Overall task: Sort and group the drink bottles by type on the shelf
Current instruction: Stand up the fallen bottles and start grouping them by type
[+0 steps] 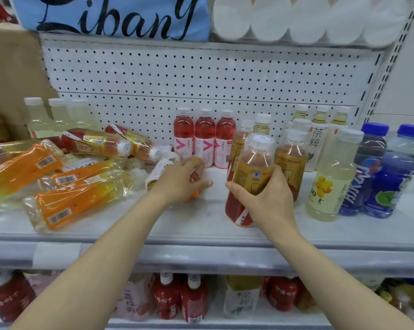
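My right hand (265, 198) grips an upright red-and-gold tea bottle (251, 172) near the shelf's front, beside two more of the same kind (290, 160). My left hand (179, 179) curls round a lying bottle with an orange base (194, 195), mostly hidden under the fingers. Several orange-labelled bottles (58, 208) lie in a heap at the left, with two red-and-gold ones (101, 142) lying across them. Three pink bottles (204, 139) stand at the back.
Pale yellow bottles (329, 177) and blue-capped bottles (391, 172) stand at the right. Clear pale bottles (46, 115) stand at the back left. The white shelf (201, 225) has a pegboard back (177, 75). A lower shelf holds red bottles (179, 298).
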A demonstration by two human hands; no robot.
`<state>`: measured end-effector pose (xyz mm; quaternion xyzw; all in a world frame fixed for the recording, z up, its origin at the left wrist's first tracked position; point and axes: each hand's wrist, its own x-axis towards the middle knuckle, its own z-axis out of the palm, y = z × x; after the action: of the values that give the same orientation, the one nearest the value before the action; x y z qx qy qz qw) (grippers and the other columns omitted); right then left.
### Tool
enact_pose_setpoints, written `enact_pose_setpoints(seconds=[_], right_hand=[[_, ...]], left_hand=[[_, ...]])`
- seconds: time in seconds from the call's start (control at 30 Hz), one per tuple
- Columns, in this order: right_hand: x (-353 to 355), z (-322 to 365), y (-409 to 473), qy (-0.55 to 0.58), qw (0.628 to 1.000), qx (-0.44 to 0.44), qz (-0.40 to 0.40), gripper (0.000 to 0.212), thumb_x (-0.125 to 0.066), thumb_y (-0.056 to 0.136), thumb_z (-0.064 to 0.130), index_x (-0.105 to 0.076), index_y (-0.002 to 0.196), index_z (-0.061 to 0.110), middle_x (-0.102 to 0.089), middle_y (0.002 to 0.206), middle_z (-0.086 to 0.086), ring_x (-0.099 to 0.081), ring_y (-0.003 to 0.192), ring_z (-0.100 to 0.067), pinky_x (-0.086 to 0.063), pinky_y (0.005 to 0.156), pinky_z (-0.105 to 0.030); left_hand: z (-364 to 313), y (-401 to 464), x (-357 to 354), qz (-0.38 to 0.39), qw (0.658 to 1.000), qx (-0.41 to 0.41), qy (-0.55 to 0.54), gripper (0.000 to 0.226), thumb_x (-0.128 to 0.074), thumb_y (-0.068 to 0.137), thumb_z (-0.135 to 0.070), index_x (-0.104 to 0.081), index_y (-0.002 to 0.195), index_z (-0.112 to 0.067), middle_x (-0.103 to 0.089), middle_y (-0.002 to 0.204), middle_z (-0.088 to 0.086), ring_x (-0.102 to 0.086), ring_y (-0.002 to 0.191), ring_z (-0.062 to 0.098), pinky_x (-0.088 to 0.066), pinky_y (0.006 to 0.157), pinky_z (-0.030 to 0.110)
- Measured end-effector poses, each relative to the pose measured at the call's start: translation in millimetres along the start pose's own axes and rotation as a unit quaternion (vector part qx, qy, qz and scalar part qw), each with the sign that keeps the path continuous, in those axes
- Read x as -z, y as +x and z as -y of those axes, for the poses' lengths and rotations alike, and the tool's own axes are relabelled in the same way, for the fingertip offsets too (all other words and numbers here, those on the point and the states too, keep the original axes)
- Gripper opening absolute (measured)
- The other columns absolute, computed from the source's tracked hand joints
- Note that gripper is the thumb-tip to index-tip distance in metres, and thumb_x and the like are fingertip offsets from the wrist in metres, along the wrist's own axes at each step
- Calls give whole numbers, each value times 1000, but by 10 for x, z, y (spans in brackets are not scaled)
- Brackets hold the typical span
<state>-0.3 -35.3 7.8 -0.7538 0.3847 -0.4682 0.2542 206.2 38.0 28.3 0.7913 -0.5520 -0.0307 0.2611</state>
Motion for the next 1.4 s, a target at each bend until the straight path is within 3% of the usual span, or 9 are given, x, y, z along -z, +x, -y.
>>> enact_pose_setpoints(seconds=[0.13, 0.23, 0.4, 0.67, 0.8, 0.93, 1.03, 1.23, 1.4], right_hand=[[48, -22, 56, -21, 1000, -9, 11, 84, -82, 65, 69, -47, 126, 23, -59, 119, 5, -57, 114, -19, -52, 96, -45], [77, -35, 57, -20, 1000, -14, 15, 86, -80, 65, 71, -46, 129, 24, -60, 122, 6, -58, 115, -19, -52, 96, -49], [122, -85, 0, 0, 1000, -12, 27, 92, -77, 63, 75, -45, 135, 27, -61, 124, 9, -59, 116, -15, -53, 97, -48], [300, -161, -41, 7, 995, 1, 100, 82, -85, 74, 51, -46, 143, 27, -62, 128, 13, -57, 122, -11, -49, 107, -42], [340, -163, 7, -22, 996, 15, 89, 79, -85, 71, 55, -52, 137, 26, -64, 125, 9, -59, 118, -13, -51, 103, -44], [340, -159, 1, -41, 995, 25, 86, 80, -81, 70, 61, -53, 136, 25, -61, 124, 7, -58, 116, -15, -52, 102, -44], [358, -155, 4, -46, 994, 29, 92, 80, -80, 72, 61, -52, 136, 24, -61, 126, 6, -58, 118, -15, -52, 104, -43], [392, -178, 18, -44, 995, 35, 88, 80, -82, 77, 53, -49, 141, 21, -61, 131, 3, -57, 122, -18, -51, 105, -44], [388, -180, -39, -30, 997, 39, 65, 85, -83, 78, 46, -43, 147, 16, -58, 136, -4, -53, 129, -24, -47, 109, -47]], left_hand=[[-48, 29, 51, -39, 998, -19, -54, 30, -67, 91, -53, -72, 83, -23, -60, 76, -18, -59, 73, -4, -37, 62, 10], [-161, 77, 30, -77, 995, 30, -52, 55, -68, 86, -61, -51, 59, -17, -50, 56, -4, -50, 54, 13, -34, 54, 28], [-190, 172, 2, -17, 991, 117, 66, 92, -64, 54, -92, -57, 98, -12, -63, 105, 3, -60, 95, 23, -53, 75, 36], [-307, 112, 76, 85, 981, 152, 81, 68, -74, 56, -80, -60, 80, -18, -63, 92, 1, -63, 88, 18, -59, 80, 36], [-241, 36, 21, 18, 952, 202, -231, 46, -81, 69, -52, -65, 99, -20, -74, 91, 4, -73, 82, 24, -61, 71, 36], [-281, -10, -50, -39, 867, 145, -476, 45, -80, 82, -10, -61, 122, -12, -77, 105, 7, -71, 104, 28, -55, 95, 48], [-341, -67, -153, -24, 868, 86, -488, 46, -77, 82, 3, -62, 121, -15, -75, 111, 7, -68, 112, 25, -50, 105, 45], [-504, -123, -286, -24, 914, 69, -400, 51, -88, 76, -25, -60, 117, -37, -70, 119, -8, -63, 114, 11, -50, 106, 42], [-547, -209, -338, -57, 934, 63, -347, 65, -86, 76, -44, -60, 134, -29, -69, 123, -12, -61, 118, 9, -50, 107, 43]])
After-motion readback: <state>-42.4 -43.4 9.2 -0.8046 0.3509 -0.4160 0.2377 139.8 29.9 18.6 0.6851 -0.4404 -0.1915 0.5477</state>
